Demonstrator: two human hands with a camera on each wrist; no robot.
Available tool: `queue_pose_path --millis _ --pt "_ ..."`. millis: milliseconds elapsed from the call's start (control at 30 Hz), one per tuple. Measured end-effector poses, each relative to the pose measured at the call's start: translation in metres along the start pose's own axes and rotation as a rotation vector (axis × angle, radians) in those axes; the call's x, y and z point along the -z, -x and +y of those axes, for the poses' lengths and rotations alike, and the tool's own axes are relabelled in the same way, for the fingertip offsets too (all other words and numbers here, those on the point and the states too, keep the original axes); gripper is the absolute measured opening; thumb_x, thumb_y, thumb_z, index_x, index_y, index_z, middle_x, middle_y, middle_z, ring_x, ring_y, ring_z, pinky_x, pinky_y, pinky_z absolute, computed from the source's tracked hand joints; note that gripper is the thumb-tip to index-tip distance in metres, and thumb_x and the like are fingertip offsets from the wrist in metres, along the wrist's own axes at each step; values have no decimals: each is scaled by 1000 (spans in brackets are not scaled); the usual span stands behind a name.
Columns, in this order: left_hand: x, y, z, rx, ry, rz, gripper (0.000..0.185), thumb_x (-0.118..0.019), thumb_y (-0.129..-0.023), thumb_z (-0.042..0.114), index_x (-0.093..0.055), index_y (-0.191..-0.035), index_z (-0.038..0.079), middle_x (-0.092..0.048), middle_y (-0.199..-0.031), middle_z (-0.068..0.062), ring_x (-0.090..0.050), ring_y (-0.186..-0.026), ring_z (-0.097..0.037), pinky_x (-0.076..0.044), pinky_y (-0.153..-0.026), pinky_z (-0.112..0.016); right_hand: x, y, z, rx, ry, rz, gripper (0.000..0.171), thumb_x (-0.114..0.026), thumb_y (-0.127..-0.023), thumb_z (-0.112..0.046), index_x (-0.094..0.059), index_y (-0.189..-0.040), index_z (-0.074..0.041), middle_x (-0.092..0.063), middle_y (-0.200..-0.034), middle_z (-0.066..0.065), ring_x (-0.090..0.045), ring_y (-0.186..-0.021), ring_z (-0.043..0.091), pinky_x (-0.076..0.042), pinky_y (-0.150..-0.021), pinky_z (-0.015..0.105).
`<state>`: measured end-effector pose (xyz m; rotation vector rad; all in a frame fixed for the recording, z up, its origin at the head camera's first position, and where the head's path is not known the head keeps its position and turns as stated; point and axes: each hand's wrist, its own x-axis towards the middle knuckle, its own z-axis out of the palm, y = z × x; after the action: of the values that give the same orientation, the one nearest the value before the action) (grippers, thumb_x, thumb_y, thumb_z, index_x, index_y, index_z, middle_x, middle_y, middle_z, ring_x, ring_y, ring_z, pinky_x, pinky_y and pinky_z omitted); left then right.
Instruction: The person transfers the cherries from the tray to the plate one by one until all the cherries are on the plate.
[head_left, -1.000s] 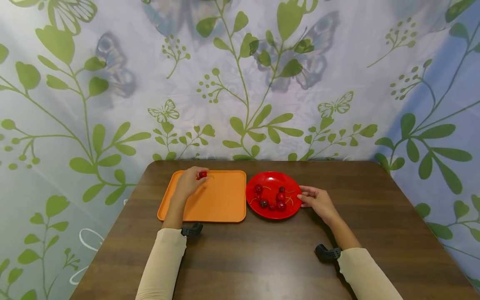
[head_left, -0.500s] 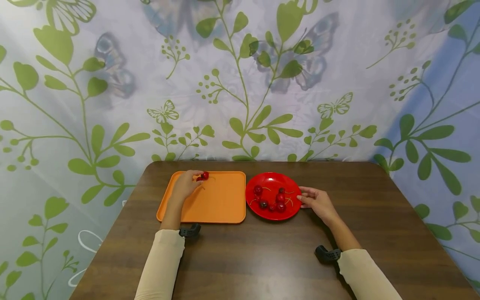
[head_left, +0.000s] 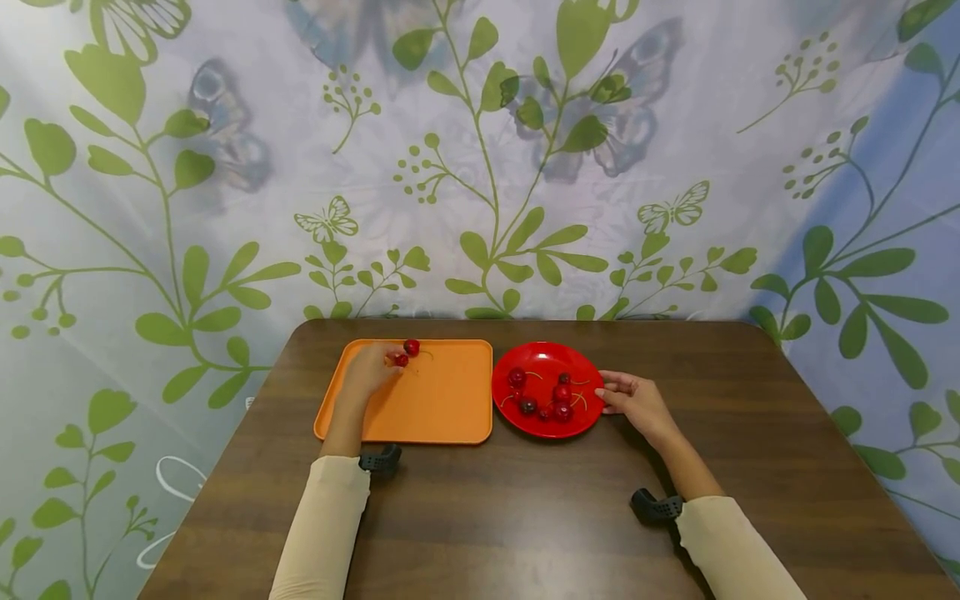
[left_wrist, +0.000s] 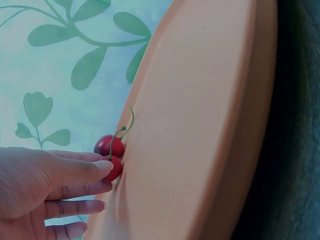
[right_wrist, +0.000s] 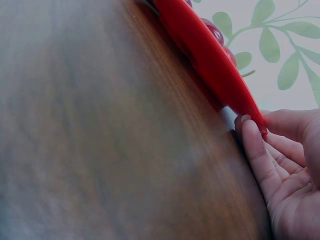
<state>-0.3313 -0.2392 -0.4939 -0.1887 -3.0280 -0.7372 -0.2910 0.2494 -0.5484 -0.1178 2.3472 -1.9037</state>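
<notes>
Over the back left of an orange tray [head_left: 442,408], my left hand [head_left: 369,371] pinches a red cherry [left_wrist: 114,170] between thumb and fingers, its green stem pointing up. Just behind that one, a second red cherry [head_left: 412,347] lies on the tray. In the left wrist view the two cherries overlap, and whether they touch I cannot tell. My right hand [head_left: 633,402] grips the right rim of a red plate [head_left: 542,360], thumb on top and fingers below, as the right wrist view shows. On the plate lie several cherries [head_left: 562,392] with stems.
Tray and plate stand side by side, nearly touching, toward the back of a brown wooden table [head_left: 510,517]. Behind the table hangs a cloth [head_left: 525,208] printed with leaves and butterflies. Black wrist devices [head_left: 655,507] sit on both forearms.
My left hand has shifted slightly left and toward me, and two separate cherries now show by its fingertips. The right hand and plate have stayed in place.
</notes>
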Motion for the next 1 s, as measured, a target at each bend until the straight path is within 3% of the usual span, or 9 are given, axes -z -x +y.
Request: queue_pose_path --millis 467,1000 --pt "-2 2 0 0 19 0 22 -77 -89 8 -76 -111 6 -73 -98 -12 -66 -90 -29 -53 -81 -47 0 -1 3 26 -17 -2 48 -71 -96 -11 -56 -138 7 -68 -114 25 -72 -82 13 -60 -73 31" --pt "-5 3 -1 13 10 9 18 -78 -89 11 -76 -107 7 -73 -100 -11 -67 -92 -29 -53 -82 -47 -1 1 0 6 -8 -3 48 -70 -97 -11 -55 -139 6 -67 -116 27 -72 -82 13 -60 -74 31"
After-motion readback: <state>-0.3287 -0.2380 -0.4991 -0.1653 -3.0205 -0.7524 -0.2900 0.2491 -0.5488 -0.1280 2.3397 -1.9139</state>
